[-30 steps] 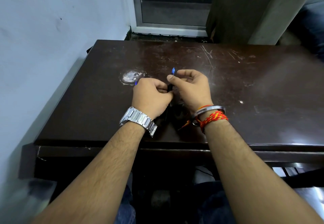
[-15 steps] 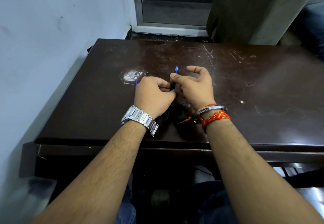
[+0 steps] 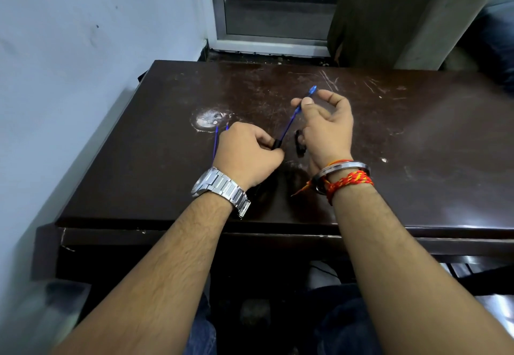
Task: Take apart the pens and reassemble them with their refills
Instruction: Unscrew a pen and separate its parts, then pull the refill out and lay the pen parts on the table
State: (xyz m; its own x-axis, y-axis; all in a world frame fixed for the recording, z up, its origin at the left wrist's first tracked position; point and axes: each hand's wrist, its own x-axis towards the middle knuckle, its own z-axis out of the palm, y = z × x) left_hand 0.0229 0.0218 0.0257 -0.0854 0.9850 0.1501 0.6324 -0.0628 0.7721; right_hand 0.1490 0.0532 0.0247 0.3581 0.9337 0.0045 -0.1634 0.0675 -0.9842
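My left hand (image 3: pixel 246 154) is a fist around a black pen barrel (image 3: pixel 276 143), whose open end pokes out toward the right. A thin blue refill (image 3: pixel 290 123) runs from that end up to my right hand (image 3: pixel 324 126), which pinches it near its blue tip between thumb and forefinger. Most of the refill is out of the barrel. A small black pen part (image 3: pixel 299 144) shows under my right palm. Two thin blue refills (image 3: pixel 215 143) lie on the table just left of my left hand, partly hidden by it.
The dark brown wooden table (image 3: pixel 417 160) is scratched, with a worn pale patch (image 3: pixel 207 119) beyond my left hand. A white wall runs along the left edge. A window frame and a curtain stand behind the table.
My right hand has moved up and to the right, drawing the blue refill out of the black barrel. My left hand has stayed put, holding the barrel.
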